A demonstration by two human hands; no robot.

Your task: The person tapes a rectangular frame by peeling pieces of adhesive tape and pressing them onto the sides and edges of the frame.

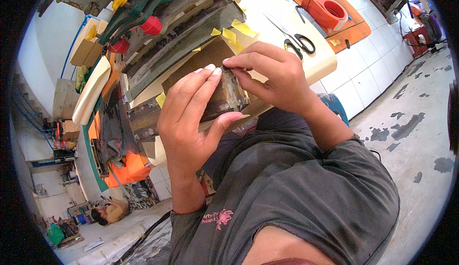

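Note:
Both my hands meet over a worn, brown-stained block-like piece (pixel 230 93) at the edge of the work surface. My left hand (pixel 189 105) lies along its left side, fingers stretched out flat and thumb spread apart near the lower end. Thumb and forefinger of my right hand (pixel 275 71) are pinched together at the block's upper corner; whatever is between them is too small to tell. The left fingertips nearly touch the right ones. Just beyond lie yellow scraps (pixel 230 36), and another yellow scrap (pixel 160 99) is beside my left hand.
Black-handled scissors (pixel 304 44) lie on a cream sheet (pixel 318 62) to the right. Farther back is a red-orange ring-shaped holder (pixel 325 10). A green metal frame with red knobs (pixel 151 25) stands at the far left. Another person (pixel 114 212) is in the distance at lower left.

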